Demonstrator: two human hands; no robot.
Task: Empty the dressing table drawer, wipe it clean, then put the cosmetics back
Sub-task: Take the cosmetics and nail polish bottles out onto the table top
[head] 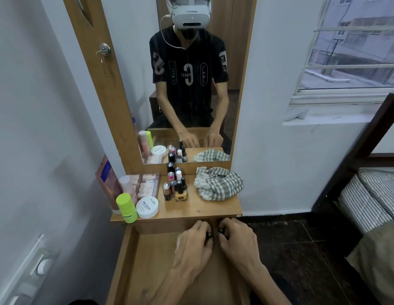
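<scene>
Lower centre of frame: drawer (147,256) pulled out, wooden floor bare where it shows, forearms coming in from the bottom edge. Both hands sit side by side at the drawer's far right corner, just under the tabletop (204,208) lip. Left hand (195,244): fingers curled down, tips closing on a small dark item with a bit of shine. Right hand (236,238): the same, pinching a second small dark item (221,230). The two hands nearly touch. Items mostly hidden by fingers; likely small bottles or caps, cannot tell which. Judgement: emptying stage, probably the last pieces coming out, wipe not yet done. To do it well: get a firm pinch on each piece before lifting, raise straight up clear of the tabletop lip, set them down upright in the free strip at the front edge rather than into the crowded cluster, where a nudge could topple bottles. Mid frame, on the tabletop: green-capped bottle (125,206) and white nail polish tub (147,206) at left front, cluster of nail polish bottles (176,186) centre, checked cloth (219,183) bunched at right, handy for wiping. Further back: mirror (191,84) reflecting the person.
</scene>
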